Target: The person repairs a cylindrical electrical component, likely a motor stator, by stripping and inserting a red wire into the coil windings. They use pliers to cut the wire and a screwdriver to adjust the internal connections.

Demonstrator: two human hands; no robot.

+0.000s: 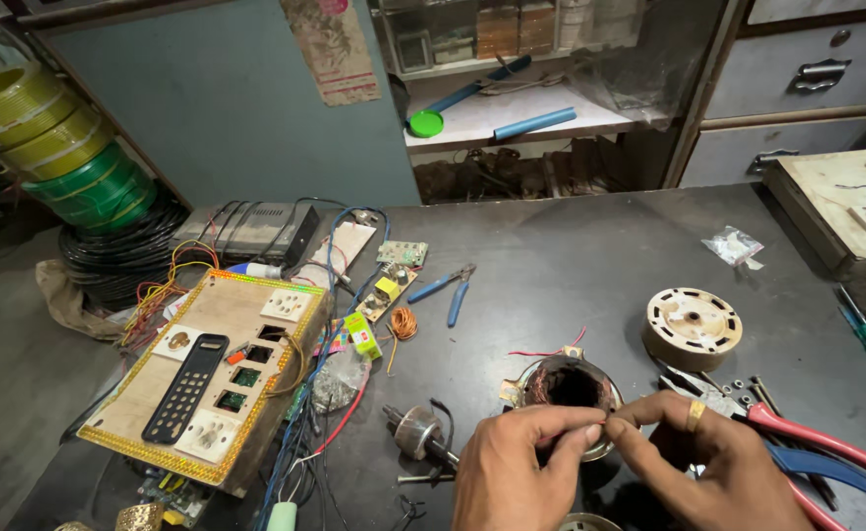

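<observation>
Dark counter [571,256], busy with tools. Two hands: left hand [517,467] and right hand [693,457], fingertips pinched shut on one thin wire [605,421], just above round motor coil [571,388], partly hidden behind. Wrists cut off below.

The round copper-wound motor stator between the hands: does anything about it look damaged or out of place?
The round copper-wound motor stator lies bare on the dark table, thin red leads loose. Its grey shafted rotor and cream round end cover lie apart: dismantled, not visibly broken.
</observation>
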